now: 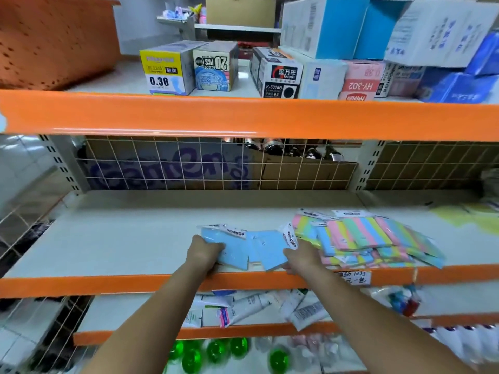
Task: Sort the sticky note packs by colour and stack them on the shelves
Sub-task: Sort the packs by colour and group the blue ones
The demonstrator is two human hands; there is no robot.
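Note:
Several light blue sticky note packs (253, 248) lie in a loose bunch near the front edge of the middle white shelf (121, 238). My left hand (203, 253) grips the leftmost blue pack at its left side. My right hand (302, 256) holds the rightmost blue pack, which is tilted up. Just right of my right hand sits a messy pile of multicoloured striped sticky note packs (372, 238), pink, green, yellow and blue. Yellow packs (464, 217) lie blurred at the far right of the same shelf.
Wire mesh (216, 163) backs the shelf, with cardboard boxes behind it. The orange beam (243, 117) above carries small product boxes and an orange basket (54, 41). A handwritten label (353, 278) hangs on the front edge. Tubes and green bottles fill lower shelves.

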